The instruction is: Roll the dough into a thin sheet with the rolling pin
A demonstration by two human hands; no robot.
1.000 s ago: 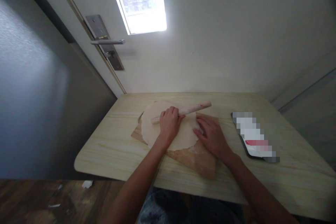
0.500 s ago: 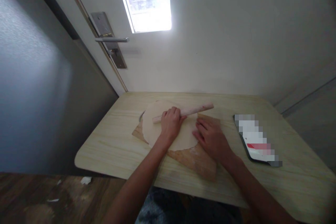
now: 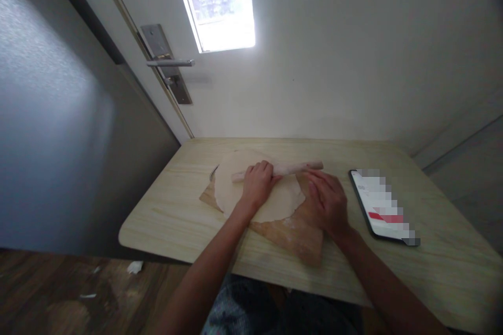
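A wide, thin round of pale dough (image 3: 275, 204) lies over a brown wooden board (image 3: 298, 238) on the table. Across the dough's far part rests a wooden rolling pin (image 3: 296, 168). My left hand (image 3: 258, 183) is wrapped over the pin left of its middle, on top of the dough. Close to the pin's right end is my right hand (image 3: 328, 196), its fingertips at the pin; whether they grip it cannot be made out. The board's left corner and front part stick out from under the dough.
A phone (image 3: 379, 209) with a partly blurred screen lies on the light wooden table (image 3: 161, 214) to the right. Behind the table stands a door with a metal handle (image 3: 171, 63). White scraps (image 3: 134, 267) are on the floor.
My right hand has moved from the dough's right edge up to the pin's right end. The pin's right end has swung slightly nearer. My left hand remains on the pin.
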